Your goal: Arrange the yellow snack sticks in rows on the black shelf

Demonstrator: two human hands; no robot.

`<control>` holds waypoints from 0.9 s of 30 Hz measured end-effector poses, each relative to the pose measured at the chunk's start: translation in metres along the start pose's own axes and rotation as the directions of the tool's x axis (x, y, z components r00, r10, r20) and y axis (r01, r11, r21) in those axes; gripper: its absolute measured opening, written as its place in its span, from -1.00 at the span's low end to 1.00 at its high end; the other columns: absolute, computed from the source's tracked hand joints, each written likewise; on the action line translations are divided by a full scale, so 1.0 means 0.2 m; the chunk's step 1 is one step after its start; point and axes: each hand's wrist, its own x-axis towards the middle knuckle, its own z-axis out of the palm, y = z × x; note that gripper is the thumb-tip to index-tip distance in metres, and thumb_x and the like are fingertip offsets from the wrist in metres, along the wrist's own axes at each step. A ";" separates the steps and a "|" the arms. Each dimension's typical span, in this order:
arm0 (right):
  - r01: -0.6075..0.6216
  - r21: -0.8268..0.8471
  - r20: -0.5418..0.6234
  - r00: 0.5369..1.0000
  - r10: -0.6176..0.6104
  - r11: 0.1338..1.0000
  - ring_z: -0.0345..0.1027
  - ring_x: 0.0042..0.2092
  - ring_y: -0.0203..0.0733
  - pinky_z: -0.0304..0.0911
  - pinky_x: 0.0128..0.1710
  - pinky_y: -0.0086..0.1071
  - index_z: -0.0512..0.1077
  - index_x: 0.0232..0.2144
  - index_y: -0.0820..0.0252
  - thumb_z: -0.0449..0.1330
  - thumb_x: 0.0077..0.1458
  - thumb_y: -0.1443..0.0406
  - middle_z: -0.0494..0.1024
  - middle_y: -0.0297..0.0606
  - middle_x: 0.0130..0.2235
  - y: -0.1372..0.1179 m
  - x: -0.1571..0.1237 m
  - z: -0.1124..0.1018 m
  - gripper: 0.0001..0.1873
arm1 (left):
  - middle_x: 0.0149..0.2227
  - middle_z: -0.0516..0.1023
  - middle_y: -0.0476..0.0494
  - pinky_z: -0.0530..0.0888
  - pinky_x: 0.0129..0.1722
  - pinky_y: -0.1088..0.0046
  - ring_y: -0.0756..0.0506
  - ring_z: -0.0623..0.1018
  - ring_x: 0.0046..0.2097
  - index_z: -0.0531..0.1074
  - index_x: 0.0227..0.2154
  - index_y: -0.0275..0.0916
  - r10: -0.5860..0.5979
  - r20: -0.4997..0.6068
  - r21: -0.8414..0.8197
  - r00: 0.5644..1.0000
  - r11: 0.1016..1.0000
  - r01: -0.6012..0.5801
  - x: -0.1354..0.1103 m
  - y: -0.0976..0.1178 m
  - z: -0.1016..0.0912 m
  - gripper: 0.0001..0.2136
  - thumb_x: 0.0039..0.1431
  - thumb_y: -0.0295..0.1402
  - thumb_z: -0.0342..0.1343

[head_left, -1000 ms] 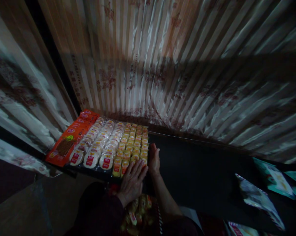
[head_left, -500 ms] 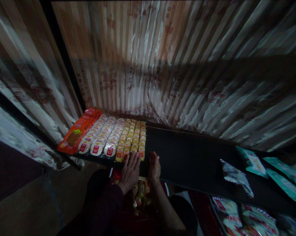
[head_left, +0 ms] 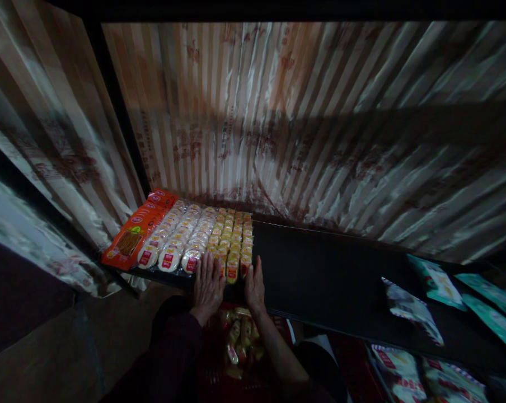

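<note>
Several rows of small yellow wrapped snacks [head_left: 233,266] stand on a black shelf [head_left: 312,274]. My left hand [head_left: 210,285] lies flat with fingers stretched over the front end of these rows, hiding some of the packs. At the right side of the rows is my right hand [head_left: 255,286], fingers straight, its inner edge against or very close to the last row. Neither hand grips anything. Rows of round white wrapped crackers [head_left: 169,257] adjoin the yellow ones on the left, and orange snack packets [head_left: 129,246] lie at the shelf's left end.
Below my arms, a red basket [head_left: 219,386] holds more wrapped snacks [head_left: 240,338]. A silver packet [head_left: 412,310] and several teal packets [head_left: 435,280] lie on the shelf's right part. A box of white packets [head_left: 398,369] is at lower right. A striped curtain [head_left: 253,112] hangs behind.
My left hand has slid left along the front of the yellow rows. My right hand has moved slightly left, up to the last row. The view has tilted up a little.
</note>
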 end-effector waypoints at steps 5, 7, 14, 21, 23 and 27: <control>0.055 -0.091 0.016 0.998 -0.053 0.994 -0.03 0.31 -0.03 -0.17 0.28 -0.11 -0.02 0.29 0.25 -0.15 0.09 -0.15 0.09 -0.10 0.31 0.00 -0.01 0.05 -0.13 | 0.36 -0.22 -0.27 0.03 0.28 0.01 -0.24 -0.12 0.36 -0.22 0.32 -0.21 0.064 0.063 -0.028 0.996 0.998 -0.063 0.02 -0.04 0.01 -0.36 0.25 -0.35 -0.06; 0.058 -0.108 0.006 0.998 -0.057 0.992 -0.01 0.30 -0.01 -0.17 0.28 -0.11 -0.02 0.29 0.25 -0.14 0.10 -0.13 0.10 -0.09 0.30 -0.01 -0.02 0.07 -0.15 | 0.36 -0.20 -0.26 0.00 0.29 0.03 -0.23 -0.12 0.36 -0.17 0.31 -0.22 0.085 0.098 -0.034 0.992 0.996 -0.082 0.03 -0.05 0.01 -0.38 0.26 -0.34 -0.07; 0.084 -0.145 0.005 0.996 -0.084 0.986 0.00 0.29 -0.02 -0.21 0.28 -0.11 -0.01 0.29 0.23 -0.09 0.12 -0.05 0.12 -0.12 0.30 -0.02 -0.04 0.08 -0.22 | 0.37 -0.20 -0.23 -0.07 0.30 0.00 -0.22 -0.16 0.37 -0.08 0.30 -0.18 0.087 0.185 -0.091 0.979 0.993 -0.071 0.04 -0.07 0.00 -0.45 0.28 -0.31 -0.11; 0.056 -0.019 -0.087 0.995 -0.058 0.998 -0.07 0.31 -0.07 -0.17 0.29 -0.14 0.01 0.27 0.24 -0.11 0.13 -0.07 0.07 -0.10 0.32 -0.01 -0.07 0.03 -0.22 | 0.37 -0.24 -0.23 -0.02 0.30 0.00 -0.23 -0.18 0.37 -0.22 0.32 -0.20 0.086 0.137 -0.142 0.987 0.988 -0.067 -0.01 -0.06 -0.07 -0.40 0.28 -0.36 -0.14; 0.076 0.032 -0.119 0.990 -0.071 0.997 0.02 0.28 -0.09 -0.08 0.26 -0.14 0.03 0.26 0.25 -0.13 0.16 -0.04 0.14 -0.06 0.28 0.00 -0.13 -0.01 -0.26 | 0.37 -0.15 -0.24 0.05 0.29 0.06 -0.20 -0.16 0.37 -0.24 0.32 -0.25 0.071 0.104 -0.185 0.992 0.981 -0.051 -0.09 -0.03 -0.11 -0.39 0.26 -0.43 -0.16; 0.121 0.104 -0.136 0.985 -0.107 0.987 0.21 0.16 -0.10 0.09 0.17 -0.13 0.14 0.20 0.18 -0.07 0.19 0.04 0.32 -0.08 0.17 0.08 -0.36 -0.12 -0.40 | 0.31 0.08 -0.22 0.16 0.27 0.16 -0.13 -0.07 0.36 -0.01 0.26 -0.29 0.142 0.162 -0.350 0.977 0.933 -0.078 -0.34 0.10 -0.17 -0.47 0.21 -0.53 -0.20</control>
